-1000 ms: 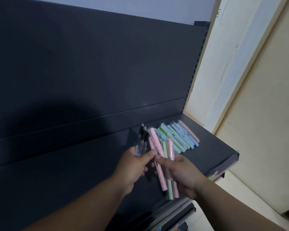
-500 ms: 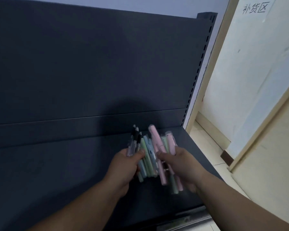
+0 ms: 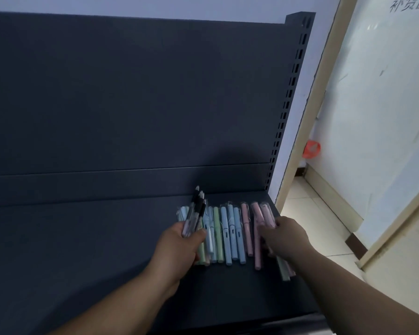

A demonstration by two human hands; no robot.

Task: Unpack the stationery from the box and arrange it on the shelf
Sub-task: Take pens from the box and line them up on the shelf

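Left hand (image 3: 179, 247) grips clear black-capped pens (image 3: 197, 209); right hand (image 3: 286, 238) clutches pink pens (image 3: 260, 213). Pastel pens (image 3: 228, 238) lie between them on the shelf (image 3: 82, 250), caps toward 12 o'clock. Likely light, stiff, slick-wrapped; pinch mid-barrel.

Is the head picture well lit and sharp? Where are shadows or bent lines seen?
Head view: dim on the dark shelf, far brighter on the floor at right; head view: a soft shadow lies on the back panel above the pens; head view: everything is slightly soft, so pen details blur; head view: the slotted post leans, likely wide-angle distortion.
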